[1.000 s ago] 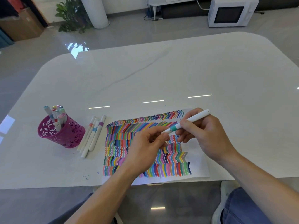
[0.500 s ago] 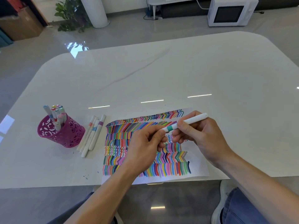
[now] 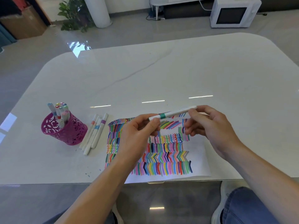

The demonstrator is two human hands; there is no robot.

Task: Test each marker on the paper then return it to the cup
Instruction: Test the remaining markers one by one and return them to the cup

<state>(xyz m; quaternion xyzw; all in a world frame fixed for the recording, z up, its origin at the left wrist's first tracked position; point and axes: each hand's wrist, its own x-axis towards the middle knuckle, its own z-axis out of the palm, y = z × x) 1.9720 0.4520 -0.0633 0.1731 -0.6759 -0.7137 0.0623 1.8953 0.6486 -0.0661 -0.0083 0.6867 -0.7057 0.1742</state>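
Above glossy white tabletop (image 3: 178, 70), holding green-banded marker (image 3: 176, 113) level over striped paper (image 3: 199, 152): left hand (image 3: 137, 135) pinching cap (image 3: 155, 117) end, right hand (image 3: 210, 126) fingertips pinching tail. Likely best: pressing cap fully home before carrying leftward to pink cup (image 3: 69, 133), well apart.
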